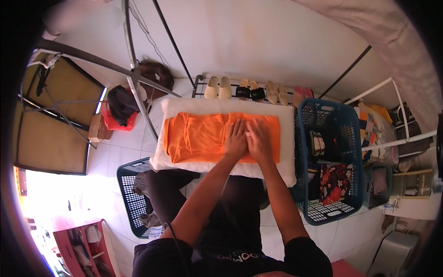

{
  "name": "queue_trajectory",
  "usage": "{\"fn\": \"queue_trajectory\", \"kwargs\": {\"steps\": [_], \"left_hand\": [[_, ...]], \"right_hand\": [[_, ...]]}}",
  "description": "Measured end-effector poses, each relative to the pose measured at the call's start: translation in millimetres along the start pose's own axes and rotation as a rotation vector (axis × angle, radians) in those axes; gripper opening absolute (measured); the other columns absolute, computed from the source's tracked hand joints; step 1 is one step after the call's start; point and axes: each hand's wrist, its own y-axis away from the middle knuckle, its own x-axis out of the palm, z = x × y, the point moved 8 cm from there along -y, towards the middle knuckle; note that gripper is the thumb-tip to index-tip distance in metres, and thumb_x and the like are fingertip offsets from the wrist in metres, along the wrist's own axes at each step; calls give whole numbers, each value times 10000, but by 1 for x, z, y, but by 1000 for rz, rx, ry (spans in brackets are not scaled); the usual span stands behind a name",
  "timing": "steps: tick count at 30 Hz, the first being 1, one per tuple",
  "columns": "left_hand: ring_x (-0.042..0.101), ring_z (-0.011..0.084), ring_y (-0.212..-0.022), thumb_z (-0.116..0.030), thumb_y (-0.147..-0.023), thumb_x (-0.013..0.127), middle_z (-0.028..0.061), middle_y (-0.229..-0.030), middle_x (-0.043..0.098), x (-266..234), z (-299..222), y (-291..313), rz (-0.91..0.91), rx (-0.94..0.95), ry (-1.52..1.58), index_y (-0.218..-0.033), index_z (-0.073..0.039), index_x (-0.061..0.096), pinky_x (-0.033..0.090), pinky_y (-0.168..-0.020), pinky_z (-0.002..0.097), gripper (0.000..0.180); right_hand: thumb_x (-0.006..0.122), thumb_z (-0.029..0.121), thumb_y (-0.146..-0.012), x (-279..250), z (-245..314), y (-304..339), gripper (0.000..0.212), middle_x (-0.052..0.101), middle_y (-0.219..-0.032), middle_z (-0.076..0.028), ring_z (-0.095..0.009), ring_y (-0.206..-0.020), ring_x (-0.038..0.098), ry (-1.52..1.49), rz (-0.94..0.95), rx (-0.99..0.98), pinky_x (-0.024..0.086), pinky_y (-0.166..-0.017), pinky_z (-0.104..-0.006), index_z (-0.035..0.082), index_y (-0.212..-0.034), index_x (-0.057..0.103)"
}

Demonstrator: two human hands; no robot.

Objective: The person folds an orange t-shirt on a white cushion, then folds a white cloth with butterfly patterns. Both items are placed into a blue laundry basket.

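both hands, left (236,140) and right (258,141), lie flat with fingers spread, holding nothing, on the right half of the orange cloth (198,136) spread across the white pad (286,166), which looks light and limp, best pinched at its edges.

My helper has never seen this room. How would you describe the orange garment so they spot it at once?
Find the white padded board on the tiled floor, in front of the low shoe rack along the wall. The flat orange cloth garment lies spread across it, with the left hand and right hand pressed on its right part. It is the only bright orange thing there, unlike the dark clothes in the blue plastic basket beside it.
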Motion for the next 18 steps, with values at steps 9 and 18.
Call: {"fn": "queue_trajectory", "kwargs": {"steps": [9, 18], "left_hand": [[319, 291, -1484, -403, -949, 557, 183, -1560, 402, -16, 4, 5, 113, -107, 138, -1481, -44, 439, 152, -1250, 455, 652], [243, 297, -1516, -406, -943, 573, 185, -1599, 327, -23, 14, 19, 96, -60, 134, -1472, -38, 444, 134, -1252, 474, 657]], "right_hand": [[447, 342, -1053, -10, -116, 3, 516, 327, -1592, -203, -440, -1472, 278, 212, 110, 277, 230, -1193, -548, 96, -1505, 423], [514, 321, -1027, -13, -36, 42, 573, 287, -1610, -215, -404, -1503, 232, 97, 184, 17, 208, -1195, -558, 82, -1531, 383]]}}
